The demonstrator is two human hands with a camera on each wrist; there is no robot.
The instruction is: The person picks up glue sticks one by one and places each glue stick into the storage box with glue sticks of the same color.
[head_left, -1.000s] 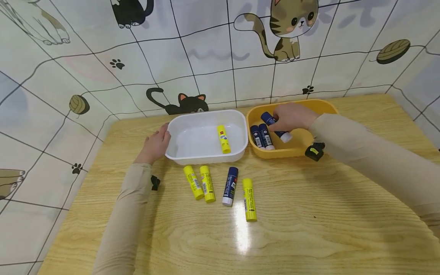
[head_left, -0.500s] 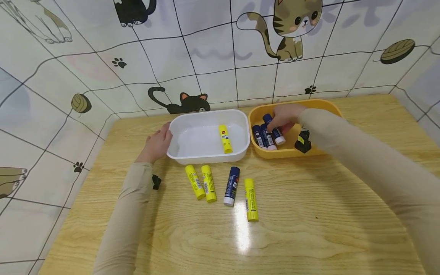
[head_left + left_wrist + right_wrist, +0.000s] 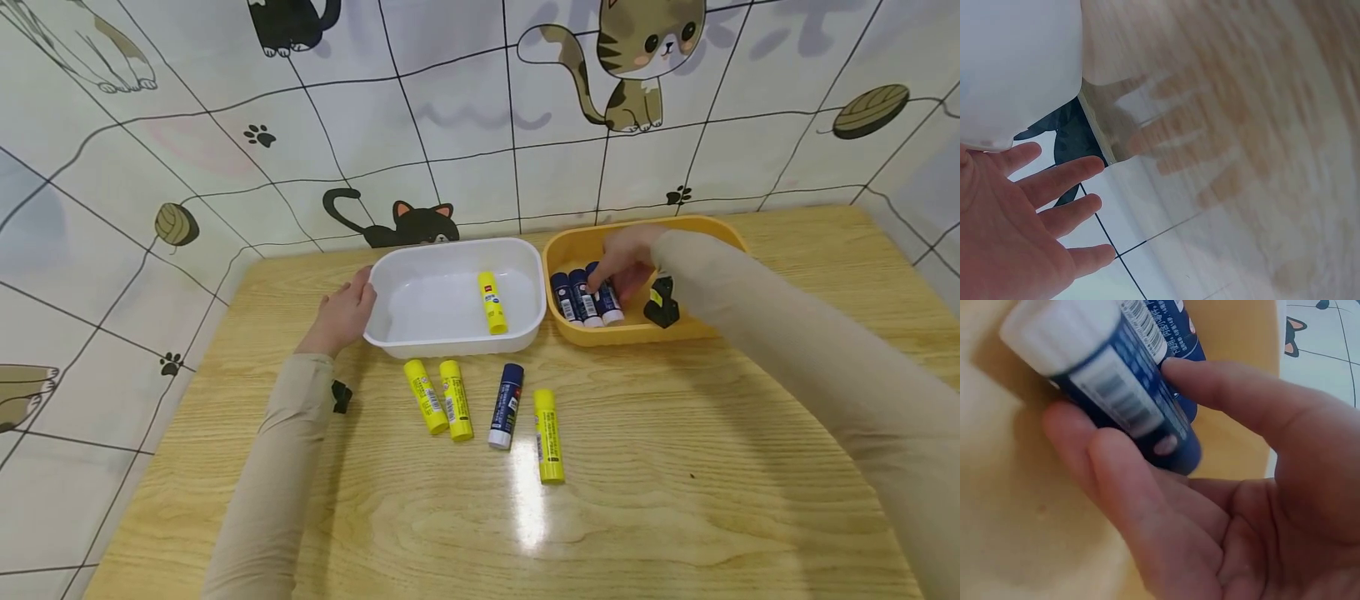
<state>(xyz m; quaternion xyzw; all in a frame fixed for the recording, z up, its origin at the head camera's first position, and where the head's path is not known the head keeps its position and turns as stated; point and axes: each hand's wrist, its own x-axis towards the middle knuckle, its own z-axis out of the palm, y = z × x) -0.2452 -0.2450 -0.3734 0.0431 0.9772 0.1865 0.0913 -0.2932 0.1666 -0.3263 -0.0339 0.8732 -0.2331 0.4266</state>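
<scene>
In the head view my right hand (image 3: 632,254) is down in the orange tub (image 3: 697,229). Its thumb and fingers hold a navy glue stick (image 3: 610,307) with a white end, close beside two similar navy glue sticks (image 3: 576,300) lying side by side. The right wrist view shows the held glue stick (image 3: 1116,387) tilted between thumb and fingers, barcode visible. My left hand (image 3: 341,317) rests against the left end of the white tub (image 3: 405,343), its fingers spread and relaxed in the left wrist view. One yellow glue stick (image 3: 492,303) lies in the white tub.
In front of the tubs on the wooden table (image 3: 675,500) lie two yellow glue sticks (image 3: 456,401) close together, a navy glue stick (image 3: 506,407) and another yellow glue stick (image 3: 549,437). A cat-patterned wall (image 3: 465,125) stands right behind the tubs.
My right hand has lowered the navy glue stick leftward inside the orange tub and turned it in line with the other two. The left hand stays at the white tub.
</scene>
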